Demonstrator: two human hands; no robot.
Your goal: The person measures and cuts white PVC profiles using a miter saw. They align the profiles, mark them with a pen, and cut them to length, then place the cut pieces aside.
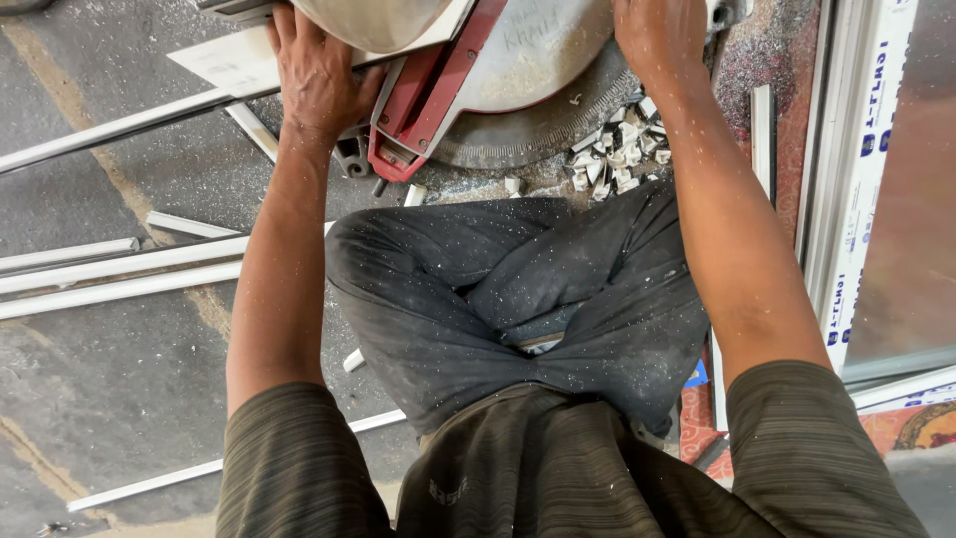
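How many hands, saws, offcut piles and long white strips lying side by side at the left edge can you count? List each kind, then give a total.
Hands: 2 (left hand, right hand)
Mitre saw: 1
Pile of small white offcuts: 1
Long white strips side by side: 3
Total: 7

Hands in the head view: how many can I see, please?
2. The left hand presses a white profile at upper left; the right hand rests on the saw's round base at top right. None other shows.
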